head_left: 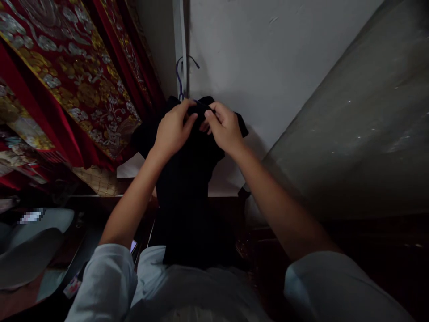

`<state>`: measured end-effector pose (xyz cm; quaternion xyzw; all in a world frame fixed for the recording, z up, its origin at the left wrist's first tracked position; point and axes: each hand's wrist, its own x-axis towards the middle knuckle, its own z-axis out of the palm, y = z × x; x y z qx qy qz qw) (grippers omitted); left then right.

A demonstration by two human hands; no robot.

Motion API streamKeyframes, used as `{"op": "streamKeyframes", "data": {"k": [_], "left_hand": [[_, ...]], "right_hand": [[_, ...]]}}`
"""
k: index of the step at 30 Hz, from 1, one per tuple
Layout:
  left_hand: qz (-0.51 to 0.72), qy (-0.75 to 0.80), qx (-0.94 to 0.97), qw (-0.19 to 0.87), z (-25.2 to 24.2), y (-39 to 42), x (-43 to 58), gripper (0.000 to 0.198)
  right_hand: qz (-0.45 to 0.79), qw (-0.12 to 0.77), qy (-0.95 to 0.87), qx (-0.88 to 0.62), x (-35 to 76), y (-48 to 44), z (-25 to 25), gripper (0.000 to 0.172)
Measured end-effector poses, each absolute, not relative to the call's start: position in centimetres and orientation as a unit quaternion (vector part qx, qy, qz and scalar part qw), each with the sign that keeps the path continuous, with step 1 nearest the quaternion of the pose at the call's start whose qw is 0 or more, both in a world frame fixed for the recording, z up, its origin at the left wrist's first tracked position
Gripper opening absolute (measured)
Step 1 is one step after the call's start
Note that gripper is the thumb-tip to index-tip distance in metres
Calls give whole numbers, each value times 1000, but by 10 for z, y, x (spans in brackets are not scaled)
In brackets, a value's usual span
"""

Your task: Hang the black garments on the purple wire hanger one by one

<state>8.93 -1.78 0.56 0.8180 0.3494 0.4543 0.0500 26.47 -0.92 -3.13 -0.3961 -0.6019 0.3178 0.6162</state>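
Note:
A black short-sleeved garment (pixel 187 179) hangs in front of me on a dark purple hanger (pixel 178 74), whose hook shows above the collar. My left hand (pixel 174 125) grips the cloth at the left of the neckline, thumb and fingers drawn together. On the other side of the neck, my right hand (pixel 224 125) pinches the collar edge between thumb and fingers. The garment's lower part drops towards my lap, and its folds are lost in the dark. Most of the hanger is hidden inside the cloth.
Red embroidered drapery (pixel 83 85) with gold and silver patterns hangs at the left. Behind the garment are a pale wall (pixel 275 53) and a narrow metal strip (pixel 181 27). A greyish glossy sheet (pixel 362 147) slants along the right. A pale chair (pixel 40 241) stands lower left.

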Motion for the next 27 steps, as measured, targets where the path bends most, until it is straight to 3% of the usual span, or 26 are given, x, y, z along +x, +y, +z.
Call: {"op": "streamKeyframes", "data": {"k": [6,11,20,24,27], "left_hand": [[426,354,833,-17,14,-6,86,14],[426,353,833,1,15,-20,79,17],[417,361,834,-8,4,-24,82,18],[515,343,785,2,15,-18,74,24],[608,345,714,39,31,-2,38,26]], "right_hand": [[257,692,-547,-395,237,-26,-49,52],[337,655,-546,-399,220,-31,-54,60],[349,631,-570,-394,226,-20,-36,40],[254,599,-627,-428,225,-10,-66,31],[271,547,-648,-455,225,-11,-90,30]]}}
